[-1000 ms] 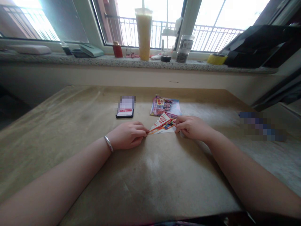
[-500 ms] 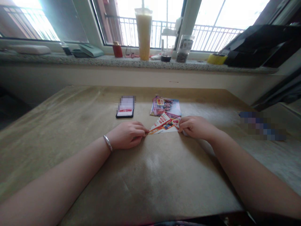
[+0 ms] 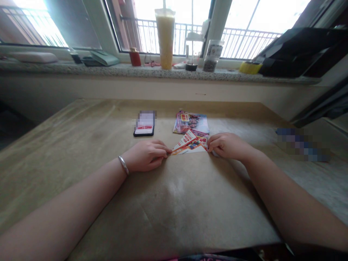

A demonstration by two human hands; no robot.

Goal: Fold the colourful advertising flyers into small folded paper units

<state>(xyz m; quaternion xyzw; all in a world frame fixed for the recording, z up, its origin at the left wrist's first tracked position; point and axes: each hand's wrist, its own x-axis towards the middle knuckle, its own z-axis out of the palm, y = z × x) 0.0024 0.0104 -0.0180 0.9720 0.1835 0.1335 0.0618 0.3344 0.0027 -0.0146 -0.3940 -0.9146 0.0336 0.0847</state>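
Sliding slightly outward since a second ago, the right hand (image 3: 228, 146) pinches the right corner of the folded red-and-white glossy paper flyer (image 3: 190, 145), while the left hand (image 3: 146, 156) pinches its pointed left tip, both pressing the flat triangle onto the matte tan table (image 3: 174, 206). Just behind lies a stack of colourful printed leaflets (image 3: 191, 122), a flat black-edged phone (image 3: 144, 127) to their left. Farther off, a tall clear plastic cup of yellow drink (image 3: 165, 40) stands on the speckled stone windowsill (image 3: 81, 69).
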